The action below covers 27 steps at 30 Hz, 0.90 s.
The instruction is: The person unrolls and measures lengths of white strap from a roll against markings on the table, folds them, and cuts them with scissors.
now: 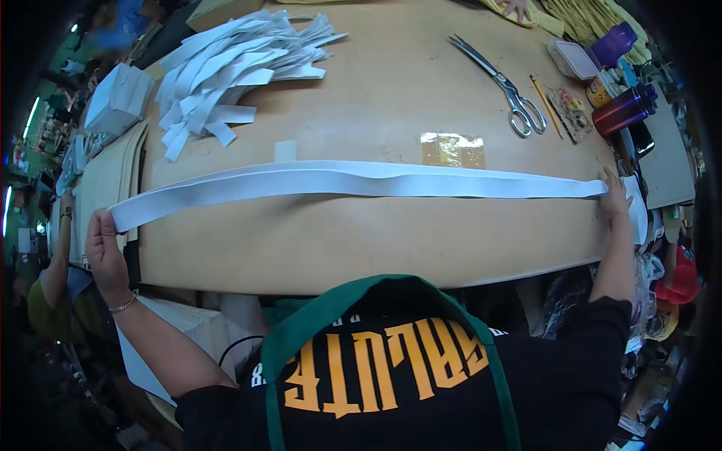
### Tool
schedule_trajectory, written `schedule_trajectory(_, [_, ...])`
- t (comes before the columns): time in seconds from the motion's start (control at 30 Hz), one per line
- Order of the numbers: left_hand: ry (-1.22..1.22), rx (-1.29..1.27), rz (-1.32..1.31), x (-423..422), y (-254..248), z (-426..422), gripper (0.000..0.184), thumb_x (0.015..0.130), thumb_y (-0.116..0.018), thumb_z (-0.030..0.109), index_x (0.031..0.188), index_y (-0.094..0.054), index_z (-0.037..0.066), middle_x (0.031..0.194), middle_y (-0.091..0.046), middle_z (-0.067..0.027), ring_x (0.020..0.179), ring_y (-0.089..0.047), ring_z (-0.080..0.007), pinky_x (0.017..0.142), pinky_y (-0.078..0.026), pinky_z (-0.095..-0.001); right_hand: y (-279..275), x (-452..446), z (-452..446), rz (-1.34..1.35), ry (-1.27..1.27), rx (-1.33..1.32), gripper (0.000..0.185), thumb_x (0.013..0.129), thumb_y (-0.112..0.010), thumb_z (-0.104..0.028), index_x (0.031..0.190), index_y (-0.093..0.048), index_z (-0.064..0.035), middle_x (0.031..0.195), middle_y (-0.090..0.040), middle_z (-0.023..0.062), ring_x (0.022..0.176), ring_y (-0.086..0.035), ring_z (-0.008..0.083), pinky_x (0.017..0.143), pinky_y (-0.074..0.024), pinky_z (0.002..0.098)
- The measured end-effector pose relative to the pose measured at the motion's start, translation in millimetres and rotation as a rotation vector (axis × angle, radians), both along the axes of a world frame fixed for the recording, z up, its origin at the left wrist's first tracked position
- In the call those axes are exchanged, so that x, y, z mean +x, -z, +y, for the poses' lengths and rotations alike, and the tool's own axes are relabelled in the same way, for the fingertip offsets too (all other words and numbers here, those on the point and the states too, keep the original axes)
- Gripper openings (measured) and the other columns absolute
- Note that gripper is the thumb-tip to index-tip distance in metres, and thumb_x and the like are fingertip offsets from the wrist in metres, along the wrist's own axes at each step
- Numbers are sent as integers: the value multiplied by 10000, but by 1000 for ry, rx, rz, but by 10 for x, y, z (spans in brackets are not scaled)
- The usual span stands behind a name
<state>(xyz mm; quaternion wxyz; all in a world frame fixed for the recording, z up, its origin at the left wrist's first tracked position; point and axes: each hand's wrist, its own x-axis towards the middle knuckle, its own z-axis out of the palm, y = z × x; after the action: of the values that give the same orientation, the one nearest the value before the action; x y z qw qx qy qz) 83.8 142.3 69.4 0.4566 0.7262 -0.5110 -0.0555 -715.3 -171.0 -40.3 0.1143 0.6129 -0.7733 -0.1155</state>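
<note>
A long white strip [316, 182], like a flat band and seemingly doubled along its length, stretches across the table from one side to the other. My left hand [107, 252] pinches its left end just past the table's left edge. Over at the right edge, my right hand [617, 194] grips the strip near its other end, and more white material [636, 210] shows beyond the fingers. The middle of the strip bows slightly away from me. Behind it lie a small pale piece [286, 150] and a patch of clear brownish tape [453, 150] on the tabletop.
Cut white strips [241, 68] are heaped at the back left of the table [376, 240]. Scissors [502, 84], a pencil [546, 105] and a purple bottle [624, 107] lie at the back right. Another person's hand [517, 9] rests on yellow fabric at the far edge.
</note>
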Motion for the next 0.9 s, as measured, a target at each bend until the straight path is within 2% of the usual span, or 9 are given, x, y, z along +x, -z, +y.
schedule_trajectory(0.07, [99,-12,-219,-239,-448,-47,234,978,-416,178,807,-480,32,741,-437,18,672,-382,-64,614,-322,-197,-609,862,123,104,39,342,823,626,-645,-28,1358,-364,-279,1364,-414,94,1314,-310,273,1029,-239,590])
schedule_trajectory(0.13, [216,-26,-371,-518,-777,-101,234,973,-416,159,798,-475,16,742,-437,3,671,-385,-76,614,-318,-201,-927,1647,316,-165,-623,188,860,571,-697,-13,1359,-374,-140,1365,-413,125,1262,-383,308,1039,-313,427])
schedule_trajectory(0.27, [474,-65,-503,-900,-1131,-224,228,961,-431,136,791,-481,-7,741,-437,-25,667,-396,-93,609,-318,-207,-1300,4205,1428,-1191,-1511,15,863,668,-788,-310,1377,-343,-101,1382,-396,116,1259,-380,281,1039,-300,396])
schedule_trajectory(0.33, [509,-96,-509,-906,-1189,-198,227,958,-439,138,793,-484,-10,744,-439,-31,667,-399,-95,607,-318,-208,-1519,4880,1849,-1413,-1409,225,853,684,-781,-349,1352,-340,-55,1229,-504,213,1150,-482,312,961,-378,422])
schedule_trajectory(0.5, [347,-142,-398,-463,-1050,-3,236,973,-424,168,826,-496,-3,749,-428,9,667,-374,-71,613,-310,-199,-1580,4979,1819,-1429,-1119,685,522,695,-707,-192,1131,-494,0,999,-603,203,933,-605,311,803,-469,392])
schedule_trajectory(0.57, [309,-124,-282,-219,-844,-36,234,977,-418,170,836,-501,3,740,-424,25,662,-364,-60,616,-307,-193,-1531,4520,1706,-1251,-1105,633,451,686,-682,-120,1090,-520,-1,929,-597,176,863,-607,260,707,-496,341])
schedule_trajectory(0.67, [240,-102,94,-116,-285,-317,228,974,-428,184,812,-512,48,708,-433,40,661,-379,-49,618,-324,-192,-1444,3501,1321,-1035,-1114,746,516,680,-770,-194,1098,-535,-4,818,-564,52,753,-537,128,668,-468,286])
schedule_trajectory(0.73, [274,-36,240,-140,123,-564,257,972,-436,234,819,-527,49,703,-456,34,658,-406,-51,620,-347,-196,-1274,2748,1084,-1139,-847,767,486,636,-807,-183,1033,-586,-12,788,-568,27,723,-530,108,636,-452,262])
schedule_trajectory(0.9, [255,65,391,-752,951,-1039,284,963,-455,254,760,-547,77,647,-474,42,605,-435,-43,564,-377,-197,-1301,1243,532,-713,-236,692,299,606,-784,-112,832,-624,3,748,-609,47,688,-593,126,618,-469,272])
